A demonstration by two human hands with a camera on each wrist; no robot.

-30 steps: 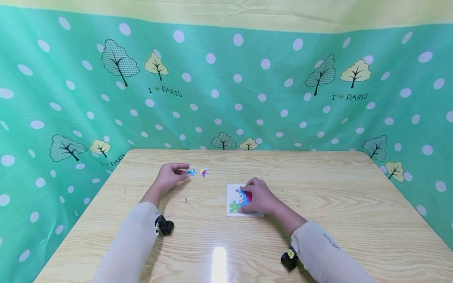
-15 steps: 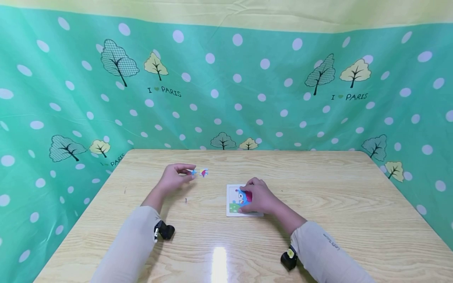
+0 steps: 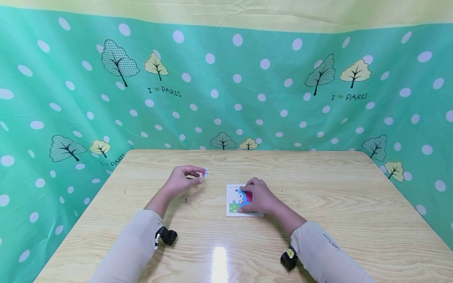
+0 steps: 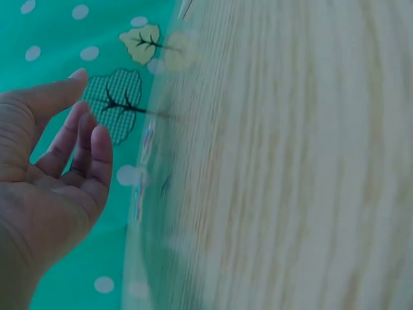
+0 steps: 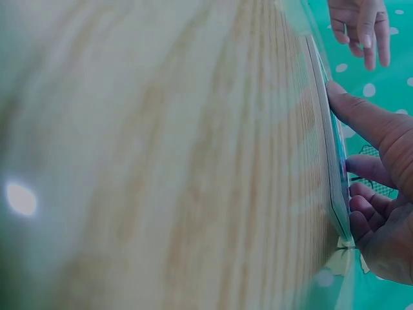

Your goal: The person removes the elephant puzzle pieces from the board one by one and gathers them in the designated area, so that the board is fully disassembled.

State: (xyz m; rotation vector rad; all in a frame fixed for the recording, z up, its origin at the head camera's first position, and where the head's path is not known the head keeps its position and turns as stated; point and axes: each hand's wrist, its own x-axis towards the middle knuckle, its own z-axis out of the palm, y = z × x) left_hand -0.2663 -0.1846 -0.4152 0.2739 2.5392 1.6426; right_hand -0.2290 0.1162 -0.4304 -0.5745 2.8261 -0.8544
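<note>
A small jigsaw puzzle in a white square frame [image 3: 232,215] lies on the table, showing a blue cartoon figure [image 3: 242,196] over a green patch. My right hand [image 3: 260,197] rests on the puzzle, thumb and fingertips touching its face and covering its right part. Farther back on the left, my left hand [image 3: 182,180] hovers with parted fingers and nothing between them. One loose puzzle piece [image 3: 206,172] shows just past its fingertips. In the left wrist view, two pieces, a nearer one [image 4: 138,197] and another [image 4: 149,137], lie flat on the tabletop, apart from the fingers.
The wooden table [image 3: 336,188] reaches back to a green polka-dot curtain [image 3: 265,98] printed with trees. A tiny dark speck [image 3: 186,200] lies left of the puzzle frame. Light glares off the table's front [image 3: 219,263].
My left hand has shifted right over the loose pieces, now overlapping them in the head view. The pieces themselves look unmoved. My right hand and the framed puzzle have stayed put.
</note>
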